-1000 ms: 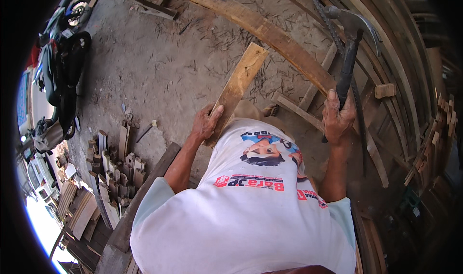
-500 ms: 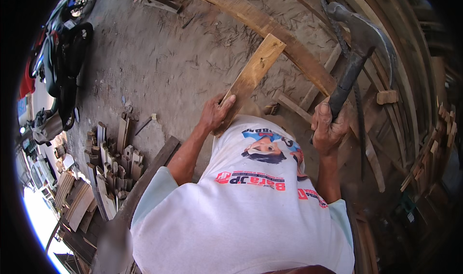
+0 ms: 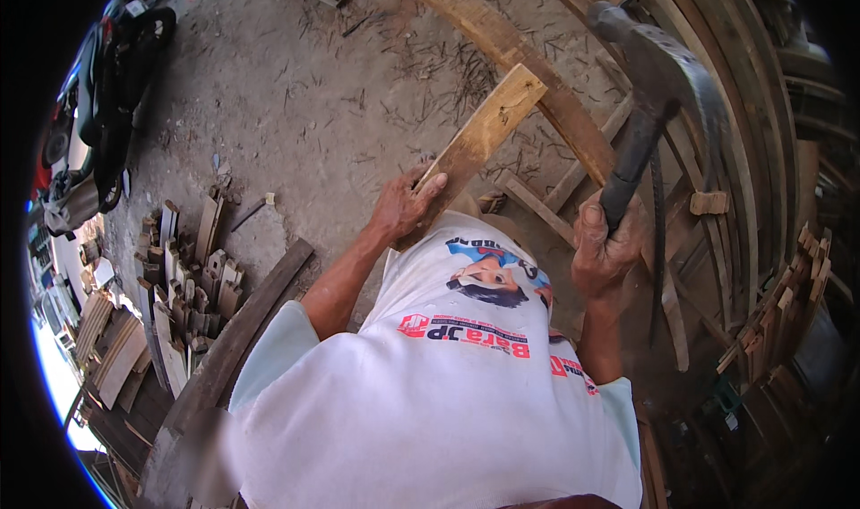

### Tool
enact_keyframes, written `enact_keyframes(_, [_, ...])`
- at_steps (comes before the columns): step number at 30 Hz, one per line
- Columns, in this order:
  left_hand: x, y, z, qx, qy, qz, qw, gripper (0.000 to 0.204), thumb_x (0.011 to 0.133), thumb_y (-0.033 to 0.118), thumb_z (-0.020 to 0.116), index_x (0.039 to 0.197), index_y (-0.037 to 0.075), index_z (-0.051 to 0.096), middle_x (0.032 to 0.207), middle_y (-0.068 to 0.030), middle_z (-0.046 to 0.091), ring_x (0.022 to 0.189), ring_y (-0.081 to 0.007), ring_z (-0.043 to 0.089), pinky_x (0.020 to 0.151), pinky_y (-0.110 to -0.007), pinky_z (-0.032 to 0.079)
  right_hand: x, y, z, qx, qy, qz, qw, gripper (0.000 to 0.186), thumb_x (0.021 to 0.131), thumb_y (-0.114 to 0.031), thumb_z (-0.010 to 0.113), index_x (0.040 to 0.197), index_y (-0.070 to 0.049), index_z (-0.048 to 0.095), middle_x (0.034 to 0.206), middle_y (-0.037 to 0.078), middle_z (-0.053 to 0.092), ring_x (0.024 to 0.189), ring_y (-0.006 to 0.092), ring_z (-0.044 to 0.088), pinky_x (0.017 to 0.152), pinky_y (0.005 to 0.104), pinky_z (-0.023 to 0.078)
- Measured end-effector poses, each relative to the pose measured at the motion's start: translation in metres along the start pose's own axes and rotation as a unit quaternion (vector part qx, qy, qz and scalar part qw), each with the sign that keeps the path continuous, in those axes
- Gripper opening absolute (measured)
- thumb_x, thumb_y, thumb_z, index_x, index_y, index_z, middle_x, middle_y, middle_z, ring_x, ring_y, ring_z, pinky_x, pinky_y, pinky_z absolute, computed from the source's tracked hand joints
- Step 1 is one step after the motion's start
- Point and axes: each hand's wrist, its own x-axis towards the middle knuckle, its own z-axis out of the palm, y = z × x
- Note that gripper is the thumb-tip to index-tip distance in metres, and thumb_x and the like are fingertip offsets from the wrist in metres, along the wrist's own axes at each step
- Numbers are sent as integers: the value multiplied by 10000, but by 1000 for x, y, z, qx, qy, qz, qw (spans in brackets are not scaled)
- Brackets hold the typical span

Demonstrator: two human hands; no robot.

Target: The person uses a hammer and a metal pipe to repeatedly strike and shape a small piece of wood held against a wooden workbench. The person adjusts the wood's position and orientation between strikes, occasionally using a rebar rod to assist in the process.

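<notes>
My left hand [image 3: 408, 206] is closed on the near part of a short flat wooden board [image 3: 493, 119], with the thumb lying on its upper face. The board slants up and to the right, and its far end overlaps a long plank [image 3: 515, 43] in view. Whether the two touch, I cannot tell. In my right hand [image 3: 609, 245], a claw hammer [image 3: 634, 155] is gripped by the lower part of its dark handle. Its metal head is raised to the right of the board and slightly blurred.
Long timbers [image 3: 717, 52] line the right side, near crossed wooden slats [image 3: 546, 206] and a small wood block [image 3: 709, 203]. Several cut offcuts [image 3: 193, 272] stand at left beside a dark beam [image 3: 260, 312]. Motorcycles [image 3: 116, 88] are parked far left. Chips litter the dirt floor [image 3: 296, 88].
The view has shifted slightly. The hammer head has tilted and moved a little, now blurred. Both hands keep their hold, and the board has stayed at nearly the same slant.
</notes>
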Motion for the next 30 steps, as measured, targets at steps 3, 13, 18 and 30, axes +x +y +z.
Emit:
enact_keyframes(3, [-1, -4, 0, 11, 15, 37, 999, 647, 980, 583, 605, 1279, 15, 686, 1085, -195, 746, 997, -257, 697, 893, -377, 528, 9, -6, -7, 119, 69, -108, 984, 371, 1064, -395, 557, 993, -32, 524, 674, 41, 493, 556, 124, 471, 496, 271, 408])
enact_keyframes(13, [6, 3, -9, 27, 15, 45, 998, 683, 979, 622, 572, 1244, 4, 691, 1035, -202, 746, 927, -270, 700, 859, -398, 531, -28, 96, 43, -48, -59, 205, 976, 519, 1042, -476, 573, 1008, 40, 608, 771, 224, 614, 729, 369, 642, 685, 461, 492])
enact_keyframes(18, [6, -5, -6, 21, -10, 12, 1000, 679, 983, 615, 570, 1236, -3, 685, 1031, -179, 745, 935, -252, 689, 862, -389, 528, -14, 61, 21, -12, 48, 106, 993, 359, 1006, -340, 682, 992, 10, 605, 737, 155, 610, 665, 294, 623, 626, 415, 483])
enact_keyframes(30, [-5, 18, -21, 80, 51, 137, 986, 581, 864, 397, 778, 1283, 23, 631, 1130, -240, 688, 1034, -408, 682, 922, -479, 525, -75, 93, 34, 2, 5, 223, 975, 393, 1028, -377, 640, 988, 14, 625, 709, 105, 568, 644, 220, 570, 617, 392, 471])
